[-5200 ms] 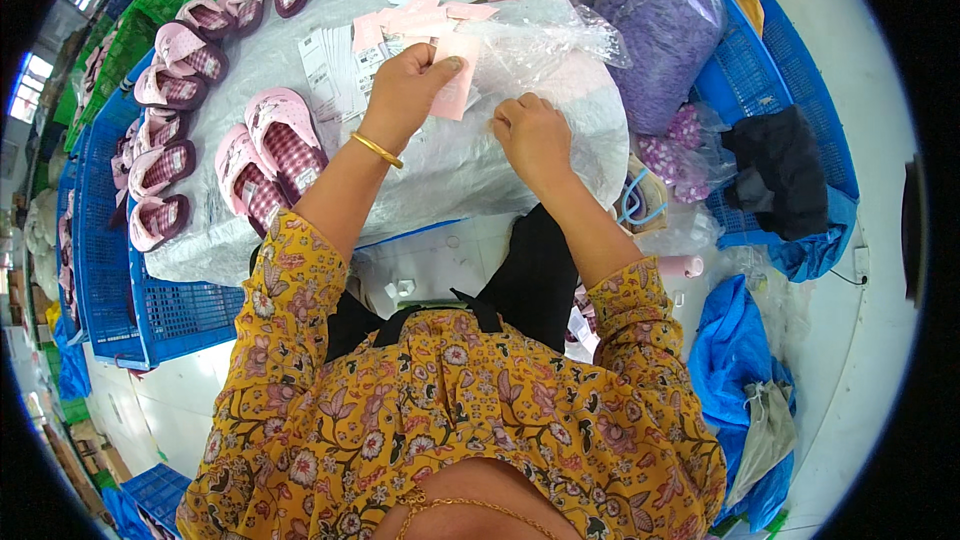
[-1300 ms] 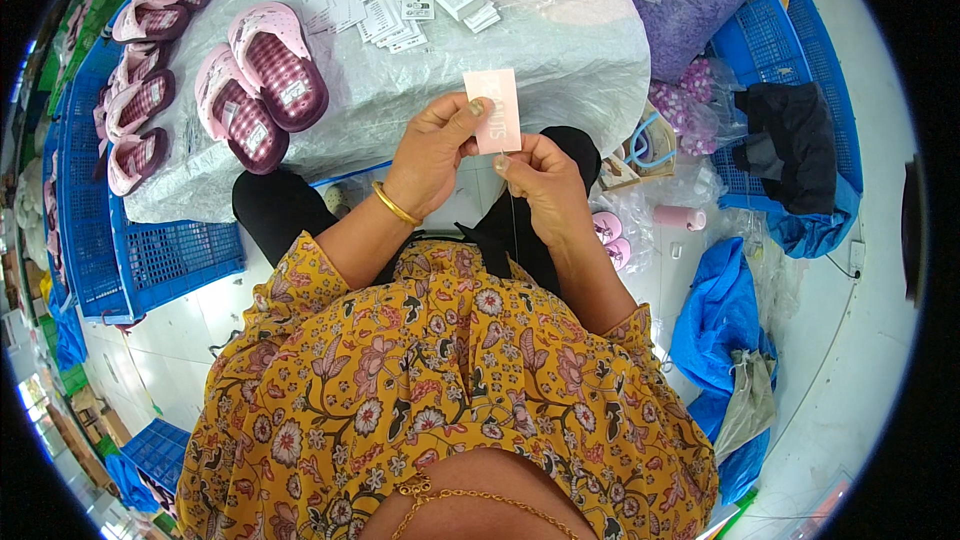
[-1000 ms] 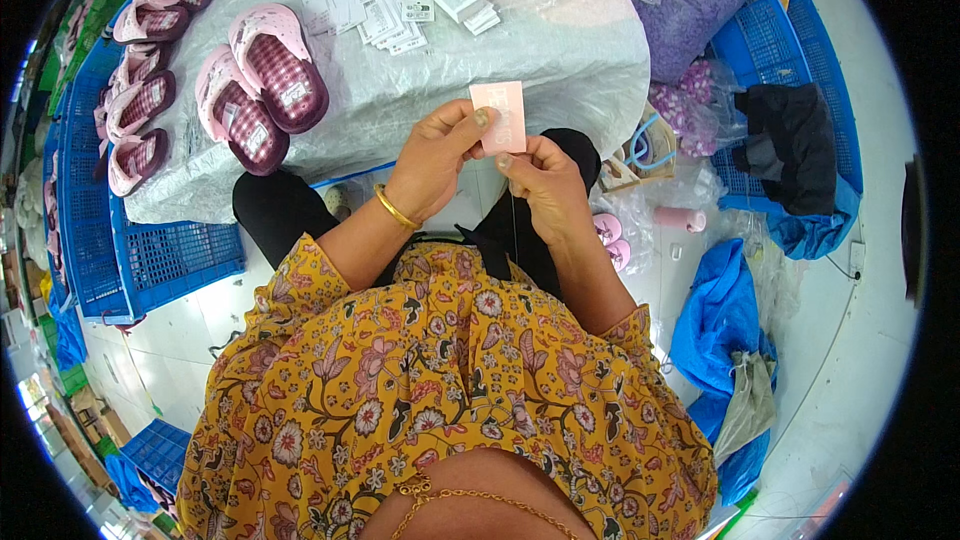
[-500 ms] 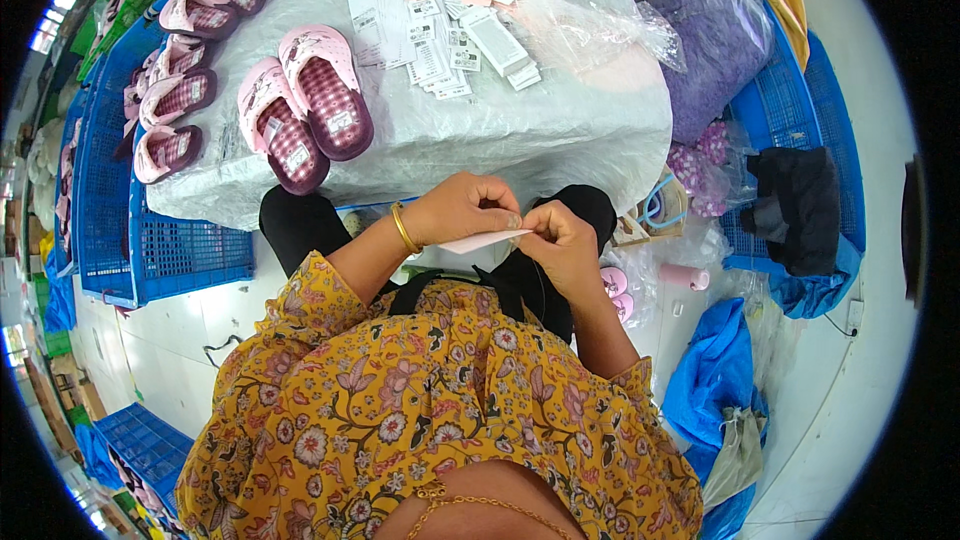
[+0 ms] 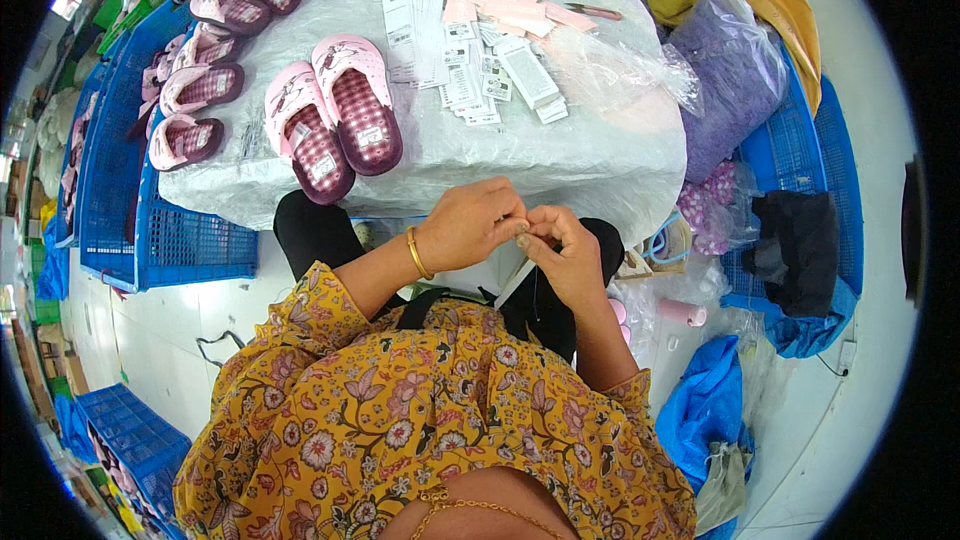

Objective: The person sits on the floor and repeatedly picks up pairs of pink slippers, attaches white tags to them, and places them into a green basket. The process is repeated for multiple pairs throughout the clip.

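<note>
Over my lap, my left hand [image 5: 472, 225] and my right hand [image 5: 563, 248] meet at their fingertips, both pinched closed. A pale card tag [image 5: 514, 283] hangs below my right fingers, seen almost edge-on. Beside it dangles a thin thread [image 5: 536, 297]. What my left fingertips pinch is too small to make out. On the table ahead lie two pink slippers with maroon checked insoles, the left one [image 5: 318, 153] and the right one [image 5: 366, 130], side by side with heels toward me.
The plastic-covered table [image 5: 440, 162] holds white printed tags [image 5: 528, 72], pink paper slips [image 5: 512, 8], a small cutting tool [image 5: 594, 11] and more slippers [image 5: 203, 86] along its left edge. Blue crates [image 5: 200, 245] flank it. A bagged purple bundle [image 5: 725, 70] sits right.
The tag has swung from lying flat between my fingers to hanging down. My hands have drawn closer together. The whole view has shifted slightly, moving the table's things rightward and down.
</note>
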Action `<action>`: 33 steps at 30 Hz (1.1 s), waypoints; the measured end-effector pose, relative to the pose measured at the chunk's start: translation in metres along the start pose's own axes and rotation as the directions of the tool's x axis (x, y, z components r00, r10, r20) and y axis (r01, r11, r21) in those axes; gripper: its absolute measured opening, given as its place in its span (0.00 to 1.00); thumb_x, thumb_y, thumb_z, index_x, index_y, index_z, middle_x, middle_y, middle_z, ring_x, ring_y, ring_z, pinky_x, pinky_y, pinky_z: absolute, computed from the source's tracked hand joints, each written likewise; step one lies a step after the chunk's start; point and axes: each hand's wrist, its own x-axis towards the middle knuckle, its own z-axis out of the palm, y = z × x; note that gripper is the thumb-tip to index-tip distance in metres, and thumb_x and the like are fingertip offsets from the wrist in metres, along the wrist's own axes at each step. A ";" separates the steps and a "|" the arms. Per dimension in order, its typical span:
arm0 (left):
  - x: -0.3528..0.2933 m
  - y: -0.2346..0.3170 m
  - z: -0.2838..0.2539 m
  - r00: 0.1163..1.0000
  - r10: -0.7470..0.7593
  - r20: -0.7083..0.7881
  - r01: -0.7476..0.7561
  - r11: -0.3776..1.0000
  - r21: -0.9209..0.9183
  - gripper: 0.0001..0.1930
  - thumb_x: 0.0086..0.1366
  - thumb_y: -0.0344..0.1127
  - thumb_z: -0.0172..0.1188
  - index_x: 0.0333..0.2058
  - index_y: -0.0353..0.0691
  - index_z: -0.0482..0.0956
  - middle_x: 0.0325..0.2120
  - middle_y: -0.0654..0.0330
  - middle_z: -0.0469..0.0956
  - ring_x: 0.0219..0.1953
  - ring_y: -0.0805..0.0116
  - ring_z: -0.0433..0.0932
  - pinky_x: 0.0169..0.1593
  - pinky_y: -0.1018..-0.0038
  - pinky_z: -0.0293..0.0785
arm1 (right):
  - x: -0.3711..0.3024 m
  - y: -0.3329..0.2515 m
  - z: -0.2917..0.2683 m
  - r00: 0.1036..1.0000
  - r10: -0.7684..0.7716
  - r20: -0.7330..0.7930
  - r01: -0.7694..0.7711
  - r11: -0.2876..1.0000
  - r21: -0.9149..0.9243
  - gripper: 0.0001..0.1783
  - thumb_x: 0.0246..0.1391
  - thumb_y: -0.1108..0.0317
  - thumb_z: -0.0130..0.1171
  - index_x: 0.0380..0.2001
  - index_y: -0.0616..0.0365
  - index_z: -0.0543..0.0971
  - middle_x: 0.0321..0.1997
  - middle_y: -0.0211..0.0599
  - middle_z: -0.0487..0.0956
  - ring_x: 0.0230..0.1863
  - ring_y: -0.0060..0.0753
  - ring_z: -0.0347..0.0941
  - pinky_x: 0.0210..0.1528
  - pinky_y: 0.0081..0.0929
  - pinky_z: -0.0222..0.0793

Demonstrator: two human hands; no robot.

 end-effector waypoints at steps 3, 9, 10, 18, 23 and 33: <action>0.002 0.001 -0.006 1.000 -0.009 -0.017 0.010 0.999 0.049 0.06 0.59 0.32 0.63 0.29 0.39 0.75 0.28 0.57 0.74 0.29 0.54 0.75 0.32 0.64 0.71 | 0.008 0.000 0.001 0.965 -0.228 -0.127 0.191 0.949 -0.249 0.16 0.52 0.70 0.67 0.44 0.58 0.77 0.34 0.28 0.81 0.33 0.16 0.73 0.36 0.18 0.69; 0.014 -0.004 -0.018 1.000 0.005 0.023 -0.004 1.000 -0.030 0.07 0.59 0.34 0.64 0.32 0.39 0.77 0.29 0.56 0.74 0.30 0.55 0.75 0.33 0.66 0.72 | 0.012 -0.004 0.009 0.996 -0.047 -0.071 0.047 0.999 -0.003 0.13 0.54 0.72 0.65 0.43 0.59 0.78 0.34 0.27 0.81 0.33 0.16 0.73 0.38 0.18 0.70; 0.016 -0.005 -0.018 0.999 -0.013 0.038 0.015 0.999 -0.047 0.08 0.59 0.35 0.64 0.35 0.40 0.77 0.29 0.56 0.74 0.31 0.55 0.76 0.34 0.66 0.72 | 0.014 -0.002 0.009 0.997 0.011 -0.081 -0.008 0.999 0.041 0.12 0.54 0.72 0.65 0.42 0.60 0.79 0.34 0.27 0.81 0.33 0.16 0.73 0.39 0.18 0.70; 0.089 -0.088 -0.130 0.955 -0.193 -0.223 0.287 0.789 0.543 0.23 0.61 0.48 0.62 0.51 0.42 0.78 0.51 0.52 0.76 0.57 0.51 0.71 0.61 0.62 0.66 | 0.021 0.020 0.008 0.990 0.040 -0.135 -0.027 0.995 0.099 0.06 0.55 0.73 0.64 0.36 0.63 0.80 0.34 0.26 0.77 0.33 0.14 0.69 0.38 0.15 0.67; 0.157 -0.186 -0.200 0.836 -0.535 -0.125 0.453 0.543 0.707 0.37 0.52 0.51 0.67 0.59 0.41 0.70 0.54 0.46 0.72 0.57 0.50 0.71 0.60 0.63 0.67 | 0.016 0.024 0.004 0.986 0.045 -0.163 -0.025 0.992 0.123 0.05 0.55 0.75 0.64 0.35 0.63 0.80 0.35 0.26 0.75 0.32 0.15 0.67 0.36 0.16 0.66; 0.198 -0.257 -0.244 0.806 -0.555 0.207 0.309 0.692 0.652 0.47 0.38 0.48 0.77 0.59 0.41 0.70 0.55 0.49 0.73 0.57 0.55 0.71 0.60 0.66 0.67 | 0.005 0.053 -0.003 0.966 0.168 -0.194 -0.143 0.980 0.138 0.05 0.55 0.76 0.63 0.36 0.62 0.79 0.33 0.24 0.74 0.33 0.14 0.67 0.38 0.14 0.65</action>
